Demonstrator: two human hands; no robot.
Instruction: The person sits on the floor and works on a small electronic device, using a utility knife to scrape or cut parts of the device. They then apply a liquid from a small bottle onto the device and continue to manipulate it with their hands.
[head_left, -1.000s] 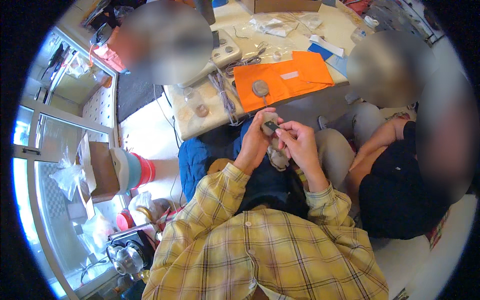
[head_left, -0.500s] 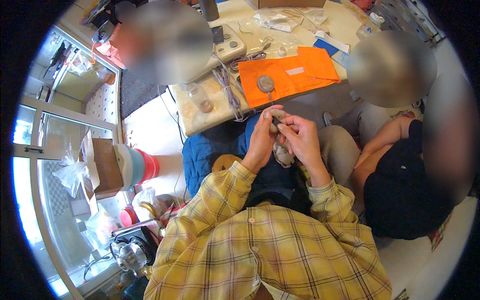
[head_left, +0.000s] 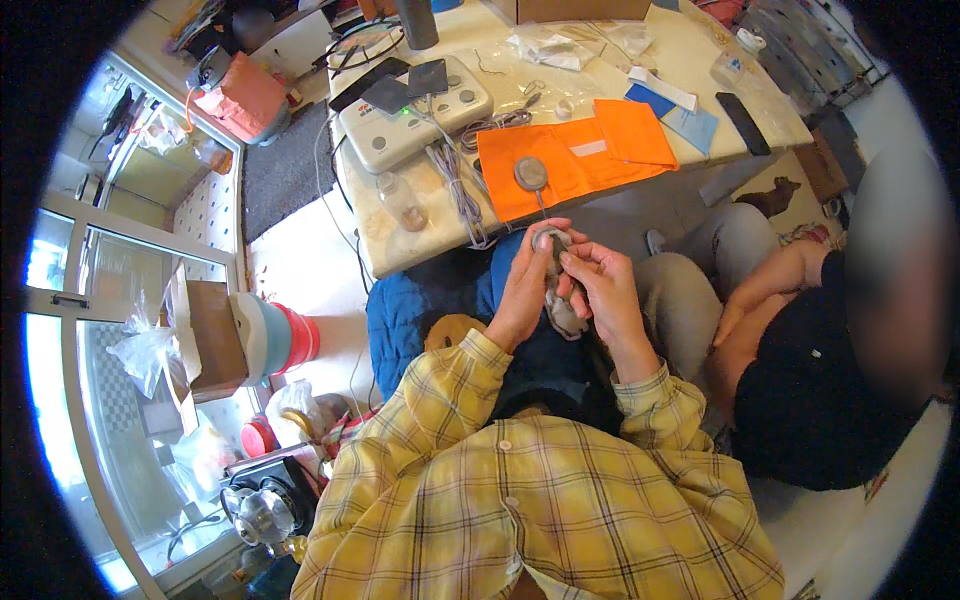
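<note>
At the middle, below the table's front edge, my left hand (head_left: 518, 292) is closed round a crumpled, pale grey cloth-like item (head_left: 565, 318) that hangs down between my hands. My right hand (head_left: 611, 291) has its fingers pinched at a small dark, flat piece (head_left: 557, 250) against that item; the piece is partly hidden by my fingers. Just above my hands, a round grey disc on a thin cord (head_left: 530, 173) lies on an orange folded cloth (head_left: 625, 135).
The cluttered table (head_left: 370, 242) holds a white device (head_left: 370, 135), coiled cables, a clear container (head_left: 398, 200), a phone (head_left: 742, 123), papers and a cardboard box. A seated person in black (head_left: 800, 390) is close on my right. Buckets (head_left: 290, 335) and a carton stand left by a glass door.
Both hands have shifted slightly with the held item. The dark piece has turned more upright between my fingers. The view has shifted a little, so the table sits slightly further right.
</note>
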